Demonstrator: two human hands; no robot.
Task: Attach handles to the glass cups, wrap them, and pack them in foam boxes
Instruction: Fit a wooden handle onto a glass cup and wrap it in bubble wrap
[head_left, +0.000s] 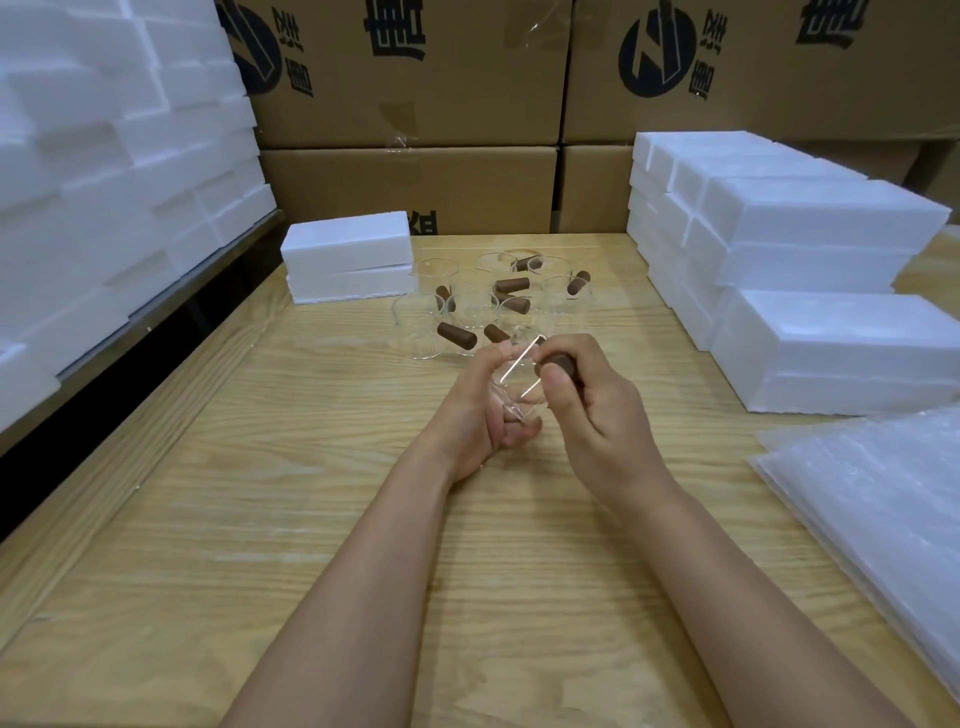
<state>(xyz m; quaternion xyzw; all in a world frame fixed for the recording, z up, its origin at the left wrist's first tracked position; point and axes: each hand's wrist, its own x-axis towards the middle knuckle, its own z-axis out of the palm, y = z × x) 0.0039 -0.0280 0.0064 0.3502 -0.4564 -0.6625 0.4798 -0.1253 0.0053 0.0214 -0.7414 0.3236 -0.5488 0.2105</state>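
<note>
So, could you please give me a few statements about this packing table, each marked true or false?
1. The left hand holds a clear glass cup. True.
2. The right hand grips a roll of tape. False: it grips a brown handle against the cup.
3. The waiting cups are stacked on top of the cardboard cartons. False: they stand on the wooden table.
4. Clear wrap sheets lie to the person's right. True.
</note>
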